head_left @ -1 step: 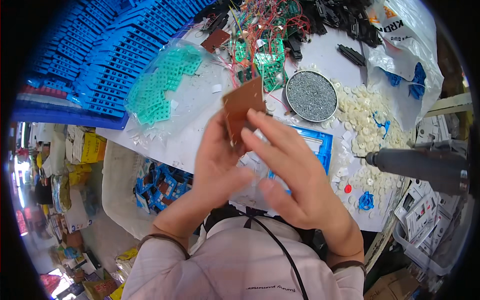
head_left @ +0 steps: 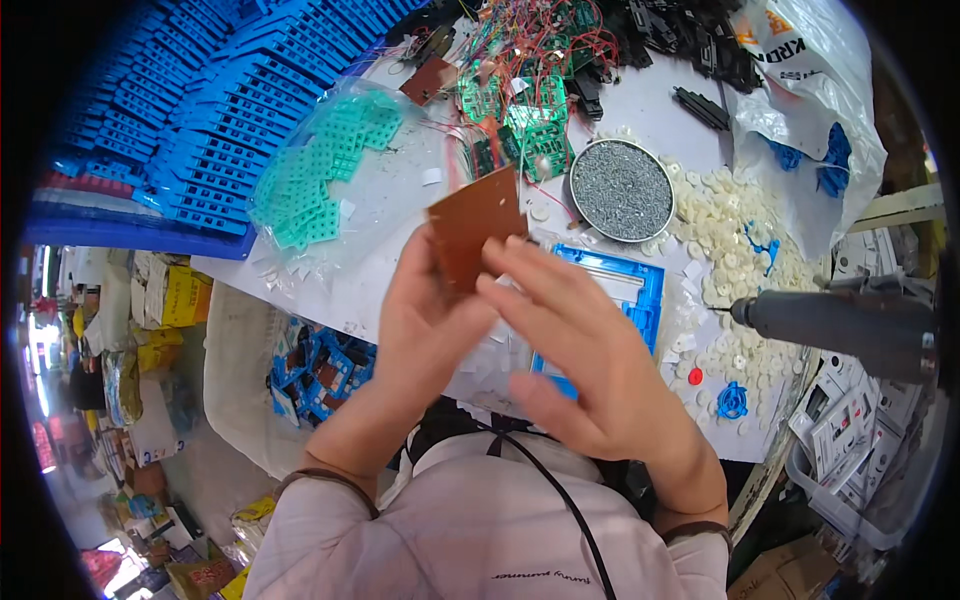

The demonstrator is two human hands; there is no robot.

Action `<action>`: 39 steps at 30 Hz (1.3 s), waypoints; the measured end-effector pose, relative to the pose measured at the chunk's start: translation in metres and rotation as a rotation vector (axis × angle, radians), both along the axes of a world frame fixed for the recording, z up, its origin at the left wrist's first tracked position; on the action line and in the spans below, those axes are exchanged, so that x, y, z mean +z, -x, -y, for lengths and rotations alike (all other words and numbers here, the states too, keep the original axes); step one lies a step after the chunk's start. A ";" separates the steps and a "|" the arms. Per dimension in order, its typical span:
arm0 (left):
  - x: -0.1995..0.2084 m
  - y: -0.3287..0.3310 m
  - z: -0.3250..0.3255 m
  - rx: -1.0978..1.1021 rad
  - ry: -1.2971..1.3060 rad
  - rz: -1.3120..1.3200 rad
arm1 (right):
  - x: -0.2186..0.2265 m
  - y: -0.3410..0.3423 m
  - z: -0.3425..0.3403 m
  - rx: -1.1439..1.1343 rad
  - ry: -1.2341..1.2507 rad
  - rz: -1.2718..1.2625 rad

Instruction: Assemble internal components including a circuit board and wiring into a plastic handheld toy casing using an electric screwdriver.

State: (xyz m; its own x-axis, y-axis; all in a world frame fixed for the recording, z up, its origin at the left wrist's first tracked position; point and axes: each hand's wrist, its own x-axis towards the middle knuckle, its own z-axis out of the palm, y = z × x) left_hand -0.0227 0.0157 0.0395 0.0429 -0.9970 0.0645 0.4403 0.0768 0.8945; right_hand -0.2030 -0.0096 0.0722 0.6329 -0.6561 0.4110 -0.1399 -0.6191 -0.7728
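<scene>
Your left hand holds the brown board up in front of you, tilted, above the middle of the table. Its fingers go behind the board, so you can't see exactly how they pinch it; the thumb points right, below the lower edge. Your right hand is at the board's lower right, fingers stretched out side by side and thumb well apart from them. The fingertips reach the near face, but blur leaves their contact unclear.

Under your right hand, partly hidden, lies the blue frame. Just beyond it sits the round dish of grey metal bits, with pale discs scattered to its right. A red disc lies near the blue ring. The screwdriver juts in from the right. Past the board are green circuit boards and tangled wires; teal pieces lie left.
</scene>
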 end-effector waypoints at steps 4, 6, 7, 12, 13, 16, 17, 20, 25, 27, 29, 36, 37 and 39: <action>-0.009 -0.022 0.005 -0.109 -0.245 -0.134 | -0.016 0.026 -0.024 0.004 -0.063 -0.066; 0.002 -0.024 0.002 -0.162 -0.263 -0.254 | -0.020 0.042 -0.026 -0.020 -0.338 -0.097; 0.004 -0.021 -0.001 -0.175 -0.266 -0.291 | -0.016 0.048 -0.022 -0.055 -0.570 -0.130; -0.005 0.006 -0.009 -0.225 -0.311 -0.144 | -0.038 0.013 -0.021 -0.206 -0.794 0.513; -0.007 0.004 -0.011 -0.215 -0.286 -0.143 | -0.038 0.006 -0.022 -0.209 -0.863 0.660; -0.019 -0.001 -0.013 -0.221 -0.208 -0.202 | -0.043 0.014 -0.021 -0.185 -0.959 0.783; -0.022 -0.004 -0.013 -0.230 -0.177 -0.257 | -0.045 0.016 -0.020 -0.165 -0.995 0.832; -0.019 0.003 -0.011 -0.142 -0.212 -0.257 | -0.054 0.019 -0.024 -0.113 -1.111 1.065; -0.017 -0.004 -0.001 -0.048 -0.232 -0.330 | -0.052 0.035 -0.033 -0.185 -1.138 1.240; -0.023 -0.009 -0.001 -0.055 -0.237 -0.340 | -0.054 0.041 -0.036 -0.177 -1.055 1.231; -0.026 -0.011 -0.001 -0.079 -0.252 -0.405 | -0.052 0.054 -0.050 -0.235 -1.030 1.186; -0.032 -0.015 -0.018 -0.226 -0.236 -0.304 | -0.060 0.134 -0.134 0.116 -1.509 0.202; -0.031 -0.013 -0.020 -0.255 -0.243 -0.279 | -0.055 0.151 -0.138 0.060 -1.310 0.092; -0.027 -0.011 -0.030 -0.292 -0.259 -0.225 | -0.048 0.180 -0.146 -0.022 -0.916 -0.134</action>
